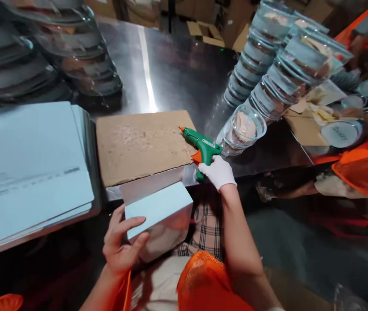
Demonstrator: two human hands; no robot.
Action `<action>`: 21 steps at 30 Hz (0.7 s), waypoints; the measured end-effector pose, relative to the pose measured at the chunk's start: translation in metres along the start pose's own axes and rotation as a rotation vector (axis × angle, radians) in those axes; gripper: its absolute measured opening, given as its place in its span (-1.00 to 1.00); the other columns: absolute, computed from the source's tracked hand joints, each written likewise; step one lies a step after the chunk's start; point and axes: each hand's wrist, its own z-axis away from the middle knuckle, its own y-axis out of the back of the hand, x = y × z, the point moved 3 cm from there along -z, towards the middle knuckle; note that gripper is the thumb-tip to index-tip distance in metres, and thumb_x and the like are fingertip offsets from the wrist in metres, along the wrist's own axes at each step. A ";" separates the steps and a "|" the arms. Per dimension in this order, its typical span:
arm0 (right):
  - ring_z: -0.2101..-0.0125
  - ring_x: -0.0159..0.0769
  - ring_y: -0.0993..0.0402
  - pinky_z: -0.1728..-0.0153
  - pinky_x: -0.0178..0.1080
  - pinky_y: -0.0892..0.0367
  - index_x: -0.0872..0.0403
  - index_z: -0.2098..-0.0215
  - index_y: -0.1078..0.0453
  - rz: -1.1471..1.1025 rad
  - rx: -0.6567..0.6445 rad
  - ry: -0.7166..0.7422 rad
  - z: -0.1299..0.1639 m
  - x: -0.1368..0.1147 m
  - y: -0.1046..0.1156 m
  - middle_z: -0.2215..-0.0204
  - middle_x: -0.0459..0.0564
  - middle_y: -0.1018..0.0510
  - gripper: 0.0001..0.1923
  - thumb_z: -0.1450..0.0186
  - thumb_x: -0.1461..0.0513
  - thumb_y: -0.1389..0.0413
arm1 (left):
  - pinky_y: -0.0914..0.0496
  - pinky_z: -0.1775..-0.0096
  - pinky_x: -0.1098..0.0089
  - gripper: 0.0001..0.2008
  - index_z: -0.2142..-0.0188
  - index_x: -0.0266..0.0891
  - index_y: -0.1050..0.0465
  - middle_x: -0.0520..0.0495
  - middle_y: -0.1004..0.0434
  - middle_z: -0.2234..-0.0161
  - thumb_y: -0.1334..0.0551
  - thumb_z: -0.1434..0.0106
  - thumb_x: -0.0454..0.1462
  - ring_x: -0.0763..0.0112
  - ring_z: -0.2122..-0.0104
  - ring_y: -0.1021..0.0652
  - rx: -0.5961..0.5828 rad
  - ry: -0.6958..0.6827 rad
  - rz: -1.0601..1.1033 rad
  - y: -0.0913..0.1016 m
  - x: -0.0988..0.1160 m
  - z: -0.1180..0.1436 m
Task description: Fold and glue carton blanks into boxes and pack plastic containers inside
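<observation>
My left hand [124, 242], bare, is closed around the near left end of a white carton box [160, 207], which tilts over my lap below the table edge. A flap of the box stands up along its far side. My right hand [219, 172], in a white glove, grips the handle of a green hot glue gun [203, 147] with an orange trigger and orange tip. The gun lies over the right side of a brown cardboard box [145, 144], its nozzle pointing left. Dried glue marks the top of that cardboard.
Flat white printed cartons [38, 168] are stacked at left. Tall stacks of clear round containers [244, 125] stand at right, with more stacked containers [83, 52] at far left. The metal table [167, 73] reflects light. A co-worker in an orange vest [365, 168] is at right.
</observation>
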 end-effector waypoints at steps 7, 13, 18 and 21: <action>0.53 -0.30 -0.48 0.44 -0.23 -0.46 0.01 0.30 -0.29 -0.825 0.029 0.060 0.028 0.013 -0.039 0.51 -0.11 -0.55 -0.70 -0.11 0.03 -0.17 | -0.56 0.04 0.26 -0.87 0.10 -0.14 -0.61 -0.11 -0.64 0.00 -0.37 -0.37 -0.21 0.18 -0.03 -0.65 0.066 0.199 0.012 0.008 0.004 -0.014; 0.46 -0.35 -0.46 0.36 -0.24 -0.48 0.01 0.24 -0.35 -0.912 0.341 0.353 0.047 0.008 -0.031 0.43 -0.12 -0.53 -0.63 -0.09 0.07 -0.35 | -0.56 0.07 0.32 -0.87 0.13 -0.19 -0.60 -0.18 -0.61 -0.03 -0.36 -0.36 -0.22 0.22 0.02 -0.67 0.122 0.263 0.047 0.016 0.018 -0.022; 0.57 -0.29 -0.37 0.51 -0.19 -0.42 -0.01 0.61 -0.30 -0.718 -0.081 0.480 0.049 0.030 -0.016 0.63 -0.07 -0.40 -0.59 -0.29 -0.02 -0.19 | -0.54 0.15 0.38 -0.81 0.09 -0.19 -0.60 -0.21 -0.58 -0.02 -0.35 -0.37 -0.17 0.27 0.10 -0.66 0.138 0.376 0.124 -0.006 0.031 -0.017; 0.42 -0.19 -0.52 0.35 -0.12 -0.55 -0.02 0.41 -0.52 -0.513 0.055 0.554 0.077 0.070 -0.011 0.45 0.00 -0.58 -0.69 -0.38 -0.02 -0.21 | -0.55 0.07 0.31 -0.78 0.09 -0.18 -0.62 -0.22 -0.56 -0.04 -0.34 -0.38 -0.13 0.23 0.07 -0.65 0.056 0.403 0.111 -0.026 0.036 -0.013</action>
